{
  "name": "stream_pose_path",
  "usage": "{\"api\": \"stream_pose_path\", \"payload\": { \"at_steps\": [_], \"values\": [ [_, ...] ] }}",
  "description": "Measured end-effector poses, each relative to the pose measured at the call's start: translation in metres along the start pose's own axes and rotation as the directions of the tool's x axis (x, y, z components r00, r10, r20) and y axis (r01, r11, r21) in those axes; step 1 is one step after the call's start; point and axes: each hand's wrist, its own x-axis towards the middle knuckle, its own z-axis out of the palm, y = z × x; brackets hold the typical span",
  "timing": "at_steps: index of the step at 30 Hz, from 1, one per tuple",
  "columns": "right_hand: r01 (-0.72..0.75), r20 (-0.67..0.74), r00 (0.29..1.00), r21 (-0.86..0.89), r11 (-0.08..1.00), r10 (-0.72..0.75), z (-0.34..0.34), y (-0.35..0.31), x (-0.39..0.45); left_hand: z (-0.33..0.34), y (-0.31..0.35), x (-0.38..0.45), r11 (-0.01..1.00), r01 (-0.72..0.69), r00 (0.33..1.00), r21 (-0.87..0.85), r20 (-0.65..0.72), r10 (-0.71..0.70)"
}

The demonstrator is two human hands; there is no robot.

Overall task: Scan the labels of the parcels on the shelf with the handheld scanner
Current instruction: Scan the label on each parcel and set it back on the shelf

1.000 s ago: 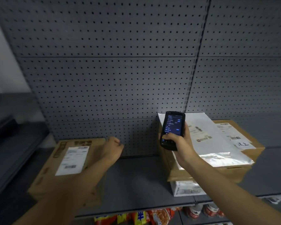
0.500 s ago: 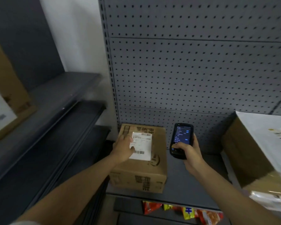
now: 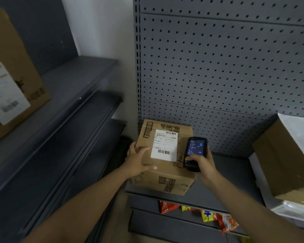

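Note:
A brown cardboard parcel (image 3: 167,183) stands at the left end of the grey shelf (image 3: 223,193). On its top is a white label (image 3: 164,145) with barcodes. My left hand (image 3: 139,161) lies spread over the parcel's near left corner, fingers apart, touching the cardboard. My right hand (image 3: 203,163) grips a black handheld scanner (image 3: 195,151) just right of the label; its screen is lit and my thumb rests on its lower part. A larger parcel (image 3: 281,163) with a white bag on top sits at the right.
A perforated grey back panel (image 3: 218,67) rises behind the shelf. To the left run dark shelves (image 3: 63,109), with another labelled box (image 3: 12,79) on the upper one. Snack packets (image 3: 209,216) lie on the shelf below.
The view has swung left from the right-hand parcel to the left one. My left hand slid from the label to the parcel's near left corner. The scanner came closer to the label.

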Motion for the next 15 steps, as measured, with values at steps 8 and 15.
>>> {"api": "stream_pose_path", "payload": {
  "at_steps": [8, 15],
  "values": [
    [-0.041, -0.019, 0.999, -0.01, 0.999, 0.041, 0.004, 0.006, -0.005, -0.001, -0.017, 0.003, 0.999, 0.019, 0.99, 0.032, 0.136, -0.023],
    [-0.04, -0.032, 0.999, -0.001, 0.999, 0.04, 0.0, 0.011, -0.008, 0.008, -0.022, 0.006, 0.995, -0.011, 0.999, 0.101, 0.054, 0.006]
  ]
}}
